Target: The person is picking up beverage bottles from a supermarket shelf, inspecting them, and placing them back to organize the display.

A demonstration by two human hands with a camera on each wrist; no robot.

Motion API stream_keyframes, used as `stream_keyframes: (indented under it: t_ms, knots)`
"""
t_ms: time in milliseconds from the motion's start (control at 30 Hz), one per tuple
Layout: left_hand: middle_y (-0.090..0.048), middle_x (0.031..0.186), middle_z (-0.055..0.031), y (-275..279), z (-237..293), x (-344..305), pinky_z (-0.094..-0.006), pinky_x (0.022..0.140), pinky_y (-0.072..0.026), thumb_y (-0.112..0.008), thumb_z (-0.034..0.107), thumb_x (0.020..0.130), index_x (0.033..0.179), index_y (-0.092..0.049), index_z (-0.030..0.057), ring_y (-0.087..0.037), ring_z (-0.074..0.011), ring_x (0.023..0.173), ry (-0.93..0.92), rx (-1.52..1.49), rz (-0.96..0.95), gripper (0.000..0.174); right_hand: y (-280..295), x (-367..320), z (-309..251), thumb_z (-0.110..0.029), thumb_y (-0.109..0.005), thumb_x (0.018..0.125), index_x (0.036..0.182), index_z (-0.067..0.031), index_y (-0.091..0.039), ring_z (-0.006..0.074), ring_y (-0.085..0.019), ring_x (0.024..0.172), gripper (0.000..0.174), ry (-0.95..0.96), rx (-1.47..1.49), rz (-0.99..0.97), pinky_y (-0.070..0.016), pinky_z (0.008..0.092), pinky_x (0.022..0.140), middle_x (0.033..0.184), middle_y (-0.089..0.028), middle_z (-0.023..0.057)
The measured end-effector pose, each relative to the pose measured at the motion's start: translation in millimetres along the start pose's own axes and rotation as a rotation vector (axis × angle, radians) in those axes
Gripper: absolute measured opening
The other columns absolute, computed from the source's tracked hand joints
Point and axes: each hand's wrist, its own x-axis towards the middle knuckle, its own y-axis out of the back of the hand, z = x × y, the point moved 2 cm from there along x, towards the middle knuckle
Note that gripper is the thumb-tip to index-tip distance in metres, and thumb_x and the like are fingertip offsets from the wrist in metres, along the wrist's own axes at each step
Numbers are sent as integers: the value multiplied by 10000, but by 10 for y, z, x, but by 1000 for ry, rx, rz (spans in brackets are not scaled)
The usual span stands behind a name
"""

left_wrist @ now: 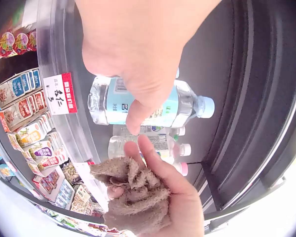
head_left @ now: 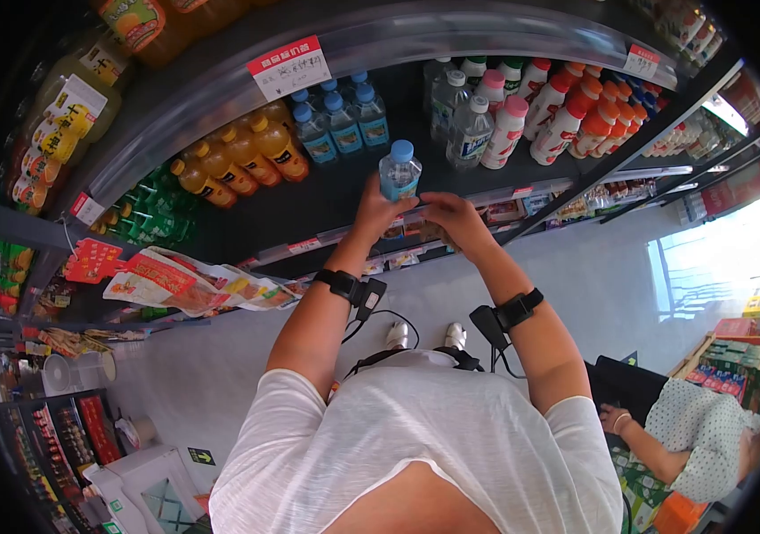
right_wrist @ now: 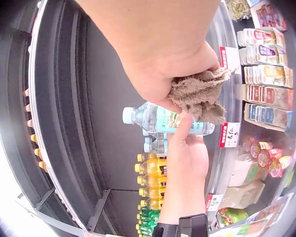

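In the head view my left hand (head_left: 376, 214) grips a clear water bottle (head_left: 400, 173) with a blue cap and light blue label, held upright in front of the shelf. The left wrist view shows the thumb lying across the bottle's label (left_wrist: 163, 106). Close beside the bottle, my right hand (head_left: 460, 221) holds a crumpled brown cloth (left_wrist: 133, 192), its fingertips near the bottle's side. From the right wrist, the cloth (right_wrist: 200, 96) overlaps the lower part of the bottle (right_wrist: 155, 117), and the left hand (right_wrist: 190, 158) supports it from the other side.
Blue-capped water bottles (head_left: 341, 120) and orange drinks (head_left: 242, 151) stand on the shelf to the left. Clear bottles (head_left: 470, 133) and pink-capped bottles (head_left: 506, 133) stand right. A price-tagged shelf edge (head_left: 451, 36) runs above. Another person (head_left: 700, 436) is at lower right.
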Motion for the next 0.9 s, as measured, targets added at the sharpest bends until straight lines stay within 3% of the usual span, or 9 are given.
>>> stream_keyframes:
  t_ms: [200, 300, 400, 467, 567, 700, 800, 833, 900]
  knots:
    - [-589, 1196, -102, 86, -125, 92, -351, 934, -460, -849, 111, 677, 1302, -470, 34, -580, -221, 1096, 1, -53, -72, 735, -57, 91, 72, -95, -655, 841, 1200, 36, -608, 112, -617, 804, 385, 15, -18, 87, -482, 242, 719, 927, -678, 63]
    - [-565, 1253, -108, 189, -160, 97, -357, 954, -453, -831, 96, 686, 1332, -452, 54, -559, -221, 1142, -15, -10, -90, 751, -39, 126, 140, -102, -624, 882, 1238, 9, -590, 130, -632, 894, 374, -28, -97, 83, -489, 252, 788, 975, -670, 65]
    - [-542, 1299, -130, 294, -150, 62, -376, 981, -445, -763, 42, 712, 1366, -421, 61, -541, -240, 1187, -85, 12, -48, 738, -73, 157, 207, -89, -627, 877, 1253, 8, -577, 134, -634, 899, 391, -42, -19, 94, -497, 253, 780, 963, -663, 64]
    - [-527, 1328, -151, 406, -196, 0, -389, 999, -438, -694, -2, 732, 1392, -392, 57, -532, -256, 1212, -76, 22, 41, 728, -116, 156, 192, -82, -641, 861, 1257, 3, -575, 140, -631, 919, 411, -44, 37, 113, -502, 255, 790, 1007, -653, 79]
    - [-490, 1369, -179, 499, -140, -205, -380, 1008, -428, -566, -75, 760, 1442, -337, 70, -509, -270, 1241, 94, 153, 41, 734, -203, 211, 281, -79, -669, 829, 1303, -11, -543, 162, -623, 973, 495, 18, -31, 169, -505, 269, 823, 1110, -627, 108]
    - [-490, 1349, -161, 286, -143, -397, -372, 1011, -427, -541, -86, 784, 1464, -315, 86, -506, -263, 1250, 58, 71, -1, 737, -387, 307, 343, -90, -680, 782, 1420, -37, -420, 213, -635, 983, 691, 163, -241, 269, -513, 295, 801, 1144, -625, 161]
    - [-432, 1402, -156, 140, -138, -407, -378, 1024, -420, -546, -86, 782, 1483, -297, 112, -500, -276, 1260, 65, 86, 14, 770, -504, 243, 160, -60, -663, 760, 1470, -49, -334, 228, -618, 1062, 783, 176, -158, 114, -495, 318, 865, 1186, -617, 176]
    - [-377, 1446, -156, 114, -127, -383, -390, 1033, -418, -558, -84, 777, 1494, -283, 131, -492, -298, 1272, 68, 125, 7, 797, -511, 215, 97, -19, -673, 768, 1466, -58, -356, 169, -572, 1098, 767, 173, -180, 125, -475, 290, 900, 1289, -561, 135]
    - [-389, 1437, -159, 60, -90, -310, -395, 1031, -421, -562, -78, 779, 1494, -280, 126, -485, -307, 1280, 65, 161, -6, 796, -441, 302, 162, -11, -666, 764, 1464, -54, -354, 169, -572, 1097, 767, 229, -203, 142, -475, 293, 899, 1275, -570, 131]
